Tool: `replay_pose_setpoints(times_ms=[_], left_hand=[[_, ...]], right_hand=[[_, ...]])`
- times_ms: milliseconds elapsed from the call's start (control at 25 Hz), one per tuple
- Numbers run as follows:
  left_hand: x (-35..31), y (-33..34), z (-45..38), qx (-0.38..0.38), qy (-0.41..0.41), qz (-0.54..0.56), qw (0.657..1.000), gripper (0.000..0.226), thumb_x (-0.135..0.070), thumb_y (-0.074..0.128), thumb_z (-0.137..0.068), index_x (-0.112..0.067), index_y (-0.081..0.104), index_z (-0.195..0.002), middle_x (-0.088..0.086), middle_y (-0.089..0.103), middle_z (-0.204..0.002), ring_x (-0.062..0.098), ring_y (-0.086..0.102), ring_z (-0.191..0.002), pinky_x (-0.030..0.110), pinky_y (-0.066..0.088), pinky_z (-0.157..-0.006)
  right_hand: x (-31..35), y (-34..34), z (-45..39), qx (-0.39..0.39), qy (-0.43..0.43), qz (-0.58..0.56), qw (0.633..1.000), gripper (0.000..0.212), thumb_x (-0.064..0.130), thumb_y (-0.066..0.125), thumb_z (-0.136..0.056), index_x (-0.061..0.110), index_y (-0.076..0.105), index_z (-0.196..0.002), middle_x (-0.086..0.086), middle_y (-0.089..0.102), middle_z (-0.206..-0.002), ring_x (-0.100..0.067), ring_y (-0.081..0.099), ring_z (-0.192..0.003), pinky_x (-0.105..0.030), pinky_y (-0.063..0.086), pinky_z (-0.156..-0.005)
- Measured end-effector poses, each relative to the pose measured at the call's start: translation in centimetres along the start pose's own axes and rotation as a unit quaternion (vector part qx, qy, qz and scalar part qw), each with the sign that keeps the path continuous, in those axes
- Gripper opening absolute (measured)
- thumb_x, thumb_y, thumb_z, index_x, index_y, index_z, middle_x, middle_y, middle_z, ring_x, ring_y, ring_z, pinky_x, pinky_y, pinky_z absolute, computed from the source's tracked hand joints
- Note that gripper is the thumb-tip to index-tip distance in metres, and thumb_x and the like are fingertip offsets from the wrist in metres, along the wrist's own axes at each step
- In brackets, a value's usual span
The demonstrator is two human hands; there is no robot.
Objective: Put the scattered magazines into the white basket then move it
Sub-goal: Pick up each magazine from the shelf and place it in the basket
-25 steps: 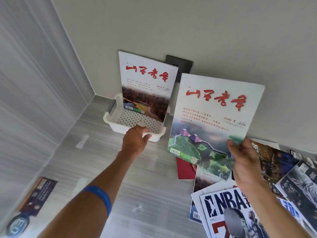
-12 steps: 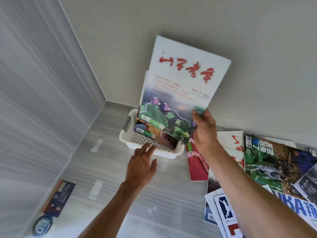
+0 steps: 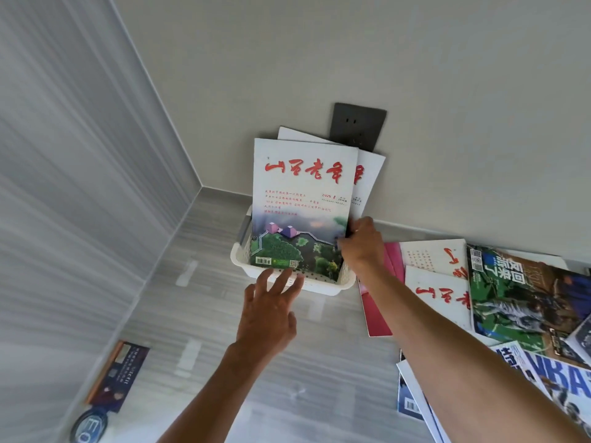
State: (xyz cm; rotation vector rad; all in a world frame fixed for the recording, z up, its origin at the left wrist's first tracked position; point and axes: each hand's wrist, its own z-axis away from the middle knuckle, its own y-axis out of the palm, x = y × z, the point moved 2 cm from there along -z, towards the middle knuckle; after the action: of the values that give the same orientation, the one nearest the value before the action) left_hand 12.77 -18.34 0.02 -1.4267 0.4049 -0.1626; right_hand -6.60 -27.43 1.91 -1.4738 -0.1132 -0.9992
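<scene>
A person's right hand (image 3: 363, 243) grips the right edge of a white magazine (image 3: 302, 206), standing it upright in the white basket (image 3: 335, 284) before another leaning on the wall, likely so more fit; the left hand (image 3: 271, 306), fingers spread and holding nothing, touches the basket's near rim, seemingly to steady it; the basket sits on grey wood-look floor (image 3: 224, 362) near the room's corner; scattered magazines (image 3: 499, 302) lie along the floor's right side.

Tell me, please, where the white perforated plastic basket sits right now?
The white perforated plastic basket sits on the grey floor against the far wall, below the dark wall socket, left of the scattered magazines.
</scene>
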Motion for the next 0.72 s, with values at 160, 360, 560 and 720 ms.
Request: replay_pose_setpoints(times_ms=[160,360,560,720], left_hand=[[-0.6,-0.4,0.1,0.049,-0.029,0.038,0.998,0.074,-0.031,0.054,-0.089,-0.036,0.016,-0.153,-0.011,0.013,-0.162,0.024,0.011,-0.148,0.043,0.027,-0.113],[-1.4,-0.5,0.2,0.117,-0.055,0.035,0.991,0.086,-0.034,0.059,-0.089,-0.033,0.003,-0.154,-0.003,-0.001,-0.165,0.027,0.0,-0.151,0.051,0.022,-0.117],[-9.3,0.5,2.4,-0.007,-0.172,0.224,0.959,0.057,-0.024,0.065,-0.082,-0.018,0.048,-0.136,0.016,0.051,-0.138,0.037,0.048,-0.126,0.046,0.042,-0.099],[-19.2,4.7,7.3,0.196,-0.153,0.345,0.905,0.02,-0.027,0.057,-0.079,-0.031,0.065,-0.097,-0.004,0.074,-0.088,0.022,0.07,-0.087,0.032,0.055,-0.077]], right_hand=[[-0.9,-0.9,0.9,0.02,-0.038,-0.062,0.997,0.016,0.02,0.062,-0.091,0.009,0.057,-0.102,-0.004,0.068,-0.093,-0.025,0.067,-0.086,-0.029,0.048,-0.061],[-8.3,-4.9,7.1,0.024,-0.027,-0.151,0.988,0.009,0.013,0.058,-0.089,0.019,0.062,-0.096,0.008,0.068,-0.095,-0.012,0.065,-0.082,-0.019,0.047,-0.066],[-21.4,-10.3,13.2,0.023,0.057,-0.122,0.991,0.025,0.008,0.057,-0.084,0.021,0.061,-0.105,0.003,0.07,-0.107,-0.019,0.068,-0.095,-0.037,0.055,-0.083],[-30.5,-15.0,15.9,-0.021,0.166,0.072,0.983,0.068,0.038,0.068,-0.075,0.018,0.039,-0.133,-0.008,0.046,-0.137,-0.03,0.047,-0.125,-0.055,0.045,-0.1]])
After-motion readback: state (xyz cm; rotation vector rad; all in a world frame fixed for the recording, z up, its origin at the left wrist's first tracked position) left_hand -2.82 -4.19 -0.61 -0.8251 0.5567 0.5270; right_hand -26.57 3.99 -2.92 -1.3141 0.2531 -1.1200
